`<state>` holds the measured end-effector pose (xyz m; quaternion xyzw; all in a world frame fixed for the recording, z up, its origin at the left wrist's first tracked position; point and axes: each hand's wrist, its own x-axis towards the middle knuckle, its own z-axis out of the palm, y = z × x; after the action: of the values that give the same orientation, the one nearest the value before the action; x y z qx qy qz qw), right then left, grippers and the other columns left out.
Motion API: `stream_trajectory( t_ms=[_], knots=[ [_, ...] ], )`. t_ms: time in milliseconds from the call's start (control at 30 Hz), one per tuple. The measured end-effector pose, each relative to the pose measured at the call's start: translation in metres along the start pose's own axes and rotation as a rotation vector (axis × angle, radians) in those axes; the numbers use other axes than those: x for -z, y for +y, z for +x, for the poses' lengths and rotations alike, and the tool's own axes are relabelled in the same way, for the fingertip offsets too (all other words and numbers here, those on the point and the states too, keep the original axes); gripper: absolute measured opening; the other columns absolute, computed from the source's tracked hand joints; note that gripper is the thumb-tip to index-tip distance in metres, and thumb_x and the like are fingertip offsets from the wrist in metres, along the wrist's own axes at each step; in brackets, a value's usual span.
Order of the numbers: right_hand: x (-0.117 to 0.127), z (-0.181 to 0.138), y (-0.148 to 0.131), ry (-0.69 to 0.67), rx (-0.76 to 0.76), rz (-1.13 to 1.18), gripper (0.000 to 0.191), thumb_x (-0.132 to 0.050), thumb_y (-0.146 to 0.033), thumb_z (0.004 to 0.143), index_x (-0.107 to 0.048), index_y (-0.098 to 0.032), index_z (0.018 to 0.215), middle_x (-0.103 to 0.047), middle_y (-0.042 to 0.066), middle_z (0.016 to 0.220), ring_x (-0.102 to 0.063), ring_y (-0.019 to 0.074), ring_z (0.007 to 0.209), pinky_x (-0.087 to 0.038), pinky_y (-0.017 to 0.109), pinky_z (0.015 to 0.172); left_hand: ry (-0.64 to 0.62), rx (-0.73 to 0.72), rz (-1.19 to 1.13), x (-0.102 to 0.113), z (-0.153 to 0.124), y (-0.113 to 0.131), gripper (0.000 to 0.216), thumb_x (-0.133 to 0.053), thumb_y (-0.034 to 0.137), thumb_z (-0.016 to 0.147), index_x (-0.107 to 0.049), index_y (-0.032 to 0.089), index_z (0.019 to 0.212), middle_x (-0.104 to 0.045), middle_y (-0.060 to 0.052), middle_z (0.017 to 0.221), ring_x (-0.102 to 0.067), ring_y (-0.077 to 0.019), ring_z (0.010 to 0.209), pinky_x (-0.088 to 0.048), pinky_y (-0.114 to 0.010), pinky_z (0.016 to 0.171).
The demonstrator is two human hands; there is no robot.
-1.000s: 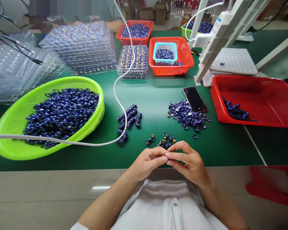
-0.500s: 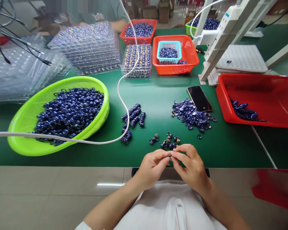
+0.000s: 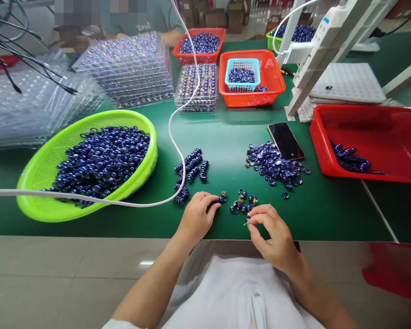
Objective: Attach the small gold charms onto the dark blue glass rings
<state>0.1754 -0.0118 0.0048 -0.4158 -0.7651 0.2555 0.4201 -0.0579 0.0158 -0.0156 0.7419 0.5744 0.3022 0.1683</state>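
My left hand (image 3: pixel 199 214) is at the table near a small pair of dark blue rings, its thumb and forefinger pinched on one dark ring (image 3: pixel 215 199). Beside those fingertips lies another ring with a gold bit (image 3: pixel 223 197). My right hand (image 3: pixel 270 233) pinches a small dark piece with a thin metallic edge (image 3: pixel 247 223) over the table's front edge; its exact shape is too small to tell. Just beyond the right fingertips sits a little cluster of rings with gold bits (image 3: pixel 240 201). Farther right spreads a pile of shiny dark blue caps (image 3: pixel 272 162).
Stacked ring rolls (image 3: pixel 193 164) lie left of centre. A green basket (image 3: pixel 30 192) heaped with rings stands left, a red tray (image 3: pixel 397 176) right. A phone (image 3: pixel 286 140) touches the cap pile. A white cable (image 3: pixel 173 137) crosses the table. Behind are clear trays (image 3: pixel 130 73) and an orange basket (image 3: pixel 279 84).
My hands were together at the table edge. My left hand has moved left and forward to the pair of rings; my right hand stays almost in place, still pinching.
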Motion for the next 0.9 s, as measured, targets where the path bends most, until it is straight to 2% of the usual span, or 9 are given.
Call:
stream_trajectory(
  t_ms=[167, 300, 400, 500, 567, 700, 900],
  knots=[
    [-0.002, -0.001, 0.002, -0.012, -0.027, 0.008, 0.02, -0.056, -0.005, 0.085, -0.056, -0.023, 0.095, -0.06, 0.006, 0.097, -0.061, 0.021, 0.092, -0.053, 0.039, 0.081, -0.096, 0.032, 0.012, 0.009, 0.006, 0.0, 0.011, -0.059, 0.017, 0.089, -0.069, 0.018, 0.094, -0.07, -0.006, 0.086, -0.067, -0.0201, 0.081, -0.056, -0.032, 0.074],
    [0.0, -0.001, 0.002, -0.033, -0.06, 0.026, 0.017, -0.056, -0.007, 0.086, -0.057, -0.022, 0.092, -0.063, 0.006, 0.098, -0.063, 0.0207, 0.093, -0.053, 0.038, 0.082, -0.003, 0.074, -0.09, 0.016, 0.006, 0.004, 0.013, -0.058, 0.018, 0.089, -0.071, 0.019, 0.093, -0.072, -0.006, 0.087, -0.067, -0.0179, 0.075, -0.056, -0.03, 0.072],
    [-0.001, 0.0, 0.0, -0.012, -0.086, 0.044, 0.017, -0.055, -0.007, 0.087, -0.057, -0.023, 0.092, -0.065, 0.006, 0.101, -0.064, 0.0205, 0.095, -0.053, 0.038, 0.084, 0.04, 0.235, -0.342, 0.015, 0.004, 0.016, 0.014, -0.064, 0.024, 0.087, -0.074, 0.018, 0.095, -0.076, -0.005, 0.087, -0.069, -0.0169, 0.072, -0.057, -0.029, 0.07],
    [-0.006, 0.002, -0.006, 0.015, -0.041, 0.08, 0.021, -0.055, -0.005, 0.086, -0.057, -0.024, 0.095, -0.068, 0.006, 0.106, -0.065, 0.0211, 0.1, -0.053, 0.04, 0.087, -0.063, 0.447, -0.7, 0.009, 0.004, 0.034, 0.022, -0.069, 0.031, 0.084, -0.075, 0.015, 0.098, -0.076, -0.005, 0.079, -0.069, -0.0163, 0.067, -0.058, -0.028, 0.065],
    [-0.01, 0.004, -0.009, 0.008, 0.018, 0.09, 0.023, -0.056, -0.005, 0.085, -0.057, -0.024, 0.098, -0.069, 0.006, 0.109, -0.065, 0.0218, 0.103, -0.053, 0.041, 0.089, -0.133, 0.533, -0.886, 0.005, 0.006, 0.046, 0.024, -0.071, 0.032, 0.082, -0.076, 0.013, 0.097, -0.075, -0.004, 0.074, -0.068, -0.0154, 0.064, -0.058, -0.027, 0.065],
    [-0.013, 0.006, -0.011, 0.017, 0.057, 0.028, 0.025, -0.057, -0.004, 0.084, -0.056, -0.024, 0.099, -0.07, 0.007, 0.111, -0.065, 0.0225, 0.102, -0.052, 0.042, 0.087, -0.192, 0.599, -1.098, -0.001, 0.009, 0.058, 0.026, -0.073, 0.034, 0.081, -0.077, 0.013, 0.096, -0.074, -0.003, 0.069, -0.068, -0.0132, 0.063, -0.058, -0.024, 0.066],
    [-0.01, 0.003, -0.006, 0.033, 0.034, -0.02, 0.025, -0.057, -0.003, 0.084, -0.056, -0.024, 0.098, -0.07, 0.007, 0.107, -0.064, 0.0227, 0.1, -0.052, 0.042, 0.086, -0.294, 0.662, -1.304, -0.009, 0.006, 0.05, 0.027, -0.077, 0.03, 0.08, -0.077, 0.014, 0.101, -0.077, -0.006, 0.077, -0.072, -0.0146, 0.07, -0.058, -0.024, 0.07]
  ],
)
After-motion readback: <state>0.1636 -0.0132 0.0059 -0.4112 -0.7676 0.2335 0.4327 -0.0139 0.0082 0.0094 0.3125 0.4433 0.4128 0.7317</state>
